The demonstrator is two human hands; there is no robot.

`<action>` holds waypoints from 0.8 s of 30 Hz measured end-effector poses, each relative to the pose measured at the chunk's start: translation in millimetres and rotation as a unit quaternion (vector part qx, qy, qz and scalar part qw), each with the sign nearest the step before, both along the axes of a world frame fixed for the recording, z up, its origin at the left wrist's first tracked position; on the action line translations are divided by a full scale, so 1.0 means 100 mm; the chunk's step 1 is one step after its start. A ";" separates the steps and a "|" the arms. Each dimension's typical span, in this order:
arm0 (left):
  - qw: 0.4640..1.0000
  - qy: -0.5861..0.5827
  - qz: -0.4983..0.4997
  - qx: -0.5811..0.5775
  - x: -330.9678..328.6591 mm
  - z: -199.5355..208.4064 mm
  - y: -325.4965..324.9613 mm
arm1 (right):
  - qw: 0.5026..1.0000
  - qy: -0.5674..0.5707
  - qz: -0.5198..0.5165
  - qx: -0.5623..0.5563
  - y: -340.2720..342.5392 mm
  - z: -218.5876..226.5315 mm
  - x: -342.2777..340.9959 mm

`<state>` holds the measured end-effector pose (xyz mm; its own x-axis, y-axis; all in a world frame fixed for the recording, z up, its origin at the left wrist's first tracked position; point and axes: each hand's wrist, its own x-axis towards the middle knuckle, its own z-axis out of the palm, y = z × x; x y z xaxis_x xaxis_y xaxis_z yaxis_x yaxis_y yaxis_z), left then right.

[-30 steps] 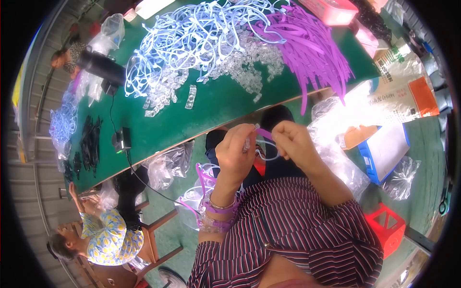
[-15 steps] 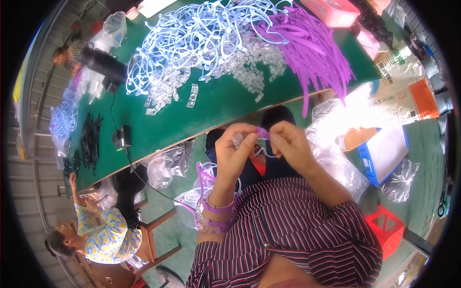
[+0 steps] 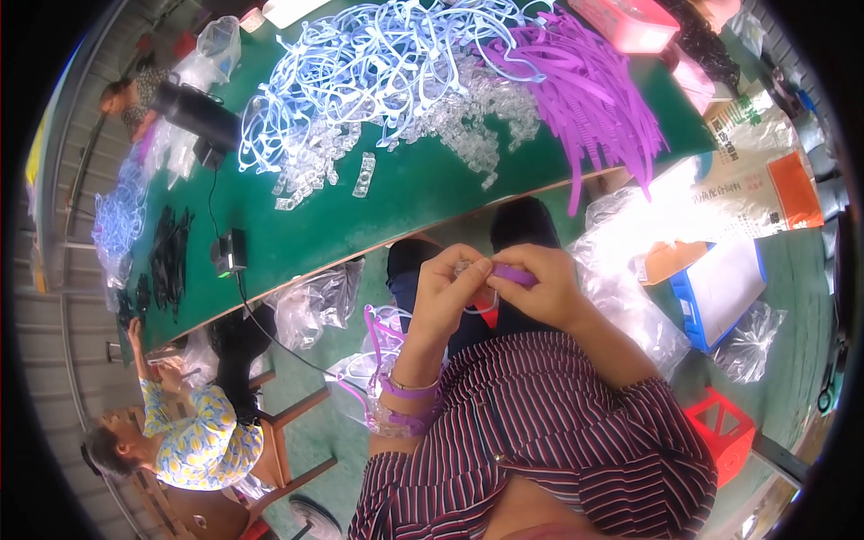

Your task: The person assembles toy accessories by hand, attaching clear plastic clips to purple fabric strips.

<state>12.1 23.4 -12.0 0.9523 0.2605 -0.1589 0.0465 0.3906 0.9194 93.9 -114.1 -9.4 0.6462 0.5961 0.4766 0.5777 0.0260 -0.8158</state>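
Left hand (image 3: 445, 290) closed around a clear piece (image 3: 462, 267); right hand (image 3: 547, 288) pinching a purple strap (image 3: 515, 275), flat, partly hidden, on the counter's (image 3: 346, 229) near side. Hands now meet; half a second ago, strap bridged a gap. Pale-blue frames (image 3: 360, 67) heaped on counter.
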 end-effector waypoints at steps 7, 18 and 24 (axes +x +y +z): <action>0.994 -0.054 0.029 -0.087 -0.02 0.13 0.06 | 0.972 0.231 0.045 0.017 -0.06 -0.03 0.00; 0.995 -0.066 0.024 -0.067 -0.06 0.03 -0.09 | 0.888 0.415 0.145 0.132 -0.01 -0.08 0.01; 0.996 -0.070 0.010 -0.050 -0.11 -0.17 -0.02 | 0.891 0.419 0.142 0.100 -0.03 -0.10 -0.01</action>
